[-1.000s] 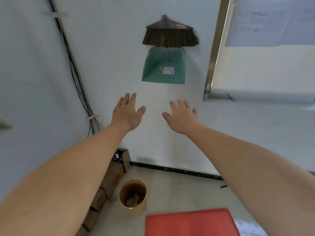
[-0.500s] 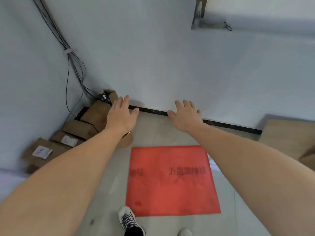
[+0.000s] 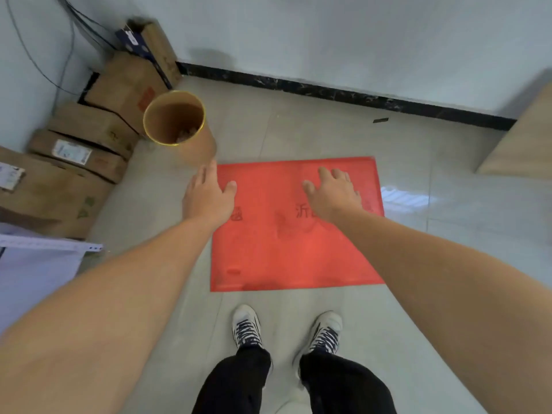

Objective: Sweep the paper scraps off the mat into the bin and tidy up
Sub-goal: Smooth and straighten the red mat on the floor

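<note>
Seen from the head camera, the person stands at the near edge of the red mat (image 3: pixel 292 255), white shoes (image 3: pixel 246 325) just short of it and toes pointing at it. Both arms reach forward over the mat. The left hand (image 3: pixel 209 198) is spread flat, fingers straight, and holds nothing. It lies in line with the mat's far left corner. The right hand (image 3: pixel 333 195) is likewise empty, with relaxed fingers, and sits above the printed characters on the mat's right half. Neither hand appears to touch anything, which fits someone standing upright and checking the result, not working. The mat lies flat on the tiled floor, and its surface shows only the dark print, with no loose scraps that I can make out. The bin (image 3: pixel 206 144), a tan cylinder with a gold rim, stands just beyond the mat's far left corner, close enough for debris to be tipped in easily. Something pale lies at its bottom (image 3: pixel 188 134), probably the paper scraps, though it is too blurred to be sure. Cardboard boxes (image 3: pixel 74 162) are stacked against the wall to the left of the bin. No broom or dustpan is in view, so the sweeping looks finished, with little left to tidy.
</note>
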Demonstrator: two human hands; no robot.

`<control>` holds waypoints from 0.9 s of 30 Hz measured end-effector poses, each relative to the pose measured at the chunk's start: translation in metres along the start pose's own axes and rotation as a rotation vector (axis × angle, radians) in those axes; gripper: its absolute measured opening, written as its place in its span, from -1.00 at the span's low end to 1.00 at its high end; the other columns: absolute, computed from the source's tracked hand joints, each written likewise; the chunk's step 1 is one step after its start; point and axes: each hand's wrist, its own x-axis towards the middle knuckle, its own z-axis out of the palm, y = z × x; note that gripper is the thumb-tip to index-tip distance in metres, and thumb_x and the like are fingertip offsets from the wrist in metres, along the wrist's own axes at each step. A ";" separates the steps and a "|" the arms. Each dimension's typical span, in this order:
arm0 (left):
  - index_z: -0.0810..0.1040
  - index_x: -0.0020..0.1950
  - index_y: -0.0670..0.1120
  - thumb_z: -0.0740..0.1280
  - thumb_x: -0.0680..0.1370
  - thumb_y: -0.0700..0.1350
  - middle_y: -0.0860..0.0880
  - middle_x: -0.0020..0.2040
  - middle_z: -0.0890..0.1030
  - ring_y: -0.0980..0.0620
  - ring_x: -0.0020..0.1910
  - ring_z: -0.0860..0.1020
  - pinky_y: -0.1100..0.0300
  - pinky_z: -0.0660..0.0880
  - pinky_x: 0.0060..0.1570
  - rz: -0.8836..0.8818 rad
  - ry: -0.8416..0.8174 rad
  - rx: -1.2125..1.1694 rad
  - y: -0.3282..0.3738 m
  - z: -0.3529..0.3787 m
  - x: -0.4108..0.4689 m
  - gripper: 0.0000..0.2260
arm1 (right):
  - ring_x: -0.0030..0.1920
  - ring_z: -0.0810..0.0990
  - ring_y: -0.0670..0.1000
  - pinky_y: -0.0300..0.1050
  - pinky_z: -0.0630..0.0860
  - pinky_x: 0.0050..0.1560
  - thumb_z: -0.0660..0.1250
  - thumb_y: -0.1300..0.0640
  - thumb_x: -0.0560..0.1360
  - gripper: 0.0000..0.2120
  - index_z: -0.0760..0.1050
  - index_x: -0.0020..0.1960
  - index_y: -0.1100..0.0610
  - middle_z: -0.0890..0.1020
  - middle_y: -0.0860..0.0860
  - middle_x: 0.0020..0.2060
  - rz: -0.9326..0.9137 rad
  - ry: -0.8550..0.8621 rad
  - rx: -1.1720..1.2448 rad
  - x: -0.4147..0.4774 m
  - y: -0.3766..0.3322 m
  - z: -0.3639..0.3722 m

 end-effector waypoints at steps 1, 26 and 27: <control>0.06 0.55 -0.03 0.14 0.58 0.12 -0.11 0.55 0.12 -0.13 0.51 0.10 -0.04 0.08 0.45 -0.011 -0.018 0.019 -0.012 0.024 0.003 -0.41 | 0.56 0.09 0.15 0.34 0.18 0.44 0.08 -0.19 0.61 -0.45 0.23 0.52 0.04 0.24 0.14 0.52 0.025 -0.024 -0.002 0.008 0.011 0.025; 0.07 0.56 0.01 0.17 0.55 0.19 -0.21 0.55 0.08 -0.19 0.52 0.07 0.02 0.04 0.49 -0.138 -0.201 0.164 -0.183 0.448 0.124 -0.37 | 0.60 -0.11 0.13 0.36 0.10 0.47 0.08 -0.23 0.60 -0.39 0.08 0.59 -0.08 -0.02 0.04 0.62 0.172 -0.056 0.009 0.212 0.235 0.364; 0.05 0.56 0.03 0.16 0.55 0.20 -0.21 0.55 0.05 -0.20 0.52 0.05 0.03 0.01 0.49 -0.127 -0.224 0.190 -0.184 0.456 0.123 -0.36 | 0.60 -0.16 0.12 0.39 0.07 0.46 0.07 -0.24 0.60 -0.39 0.05 0.59 -0.12 -0.06 0.01 0.62 0.163 -0.063 -0.020 0.214 0.242 0.370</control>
